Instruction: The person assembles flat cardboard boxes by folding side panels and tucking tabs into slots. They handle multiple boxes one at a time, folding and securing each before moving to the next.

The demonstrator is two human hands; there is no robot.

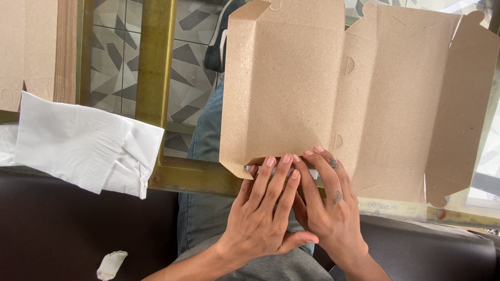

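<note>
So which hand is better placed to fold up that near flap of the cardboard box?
Probably the left hand: its fingertips lie along the near flap of the flat cardboard box. The right hand sits partly beneath it, toward the centre crease.

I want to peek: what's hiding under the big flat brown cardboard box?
Under the flat brown cardboard box only a thin white strip peeks out by the left hand and right hand. The rest is covered.

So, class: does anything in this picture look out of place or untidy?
Yes. A crumpled white scrap lies alone on the dark seat, and the white napkins hang askew over the table edge. The flat cardboard box looks undamaged.
</note>
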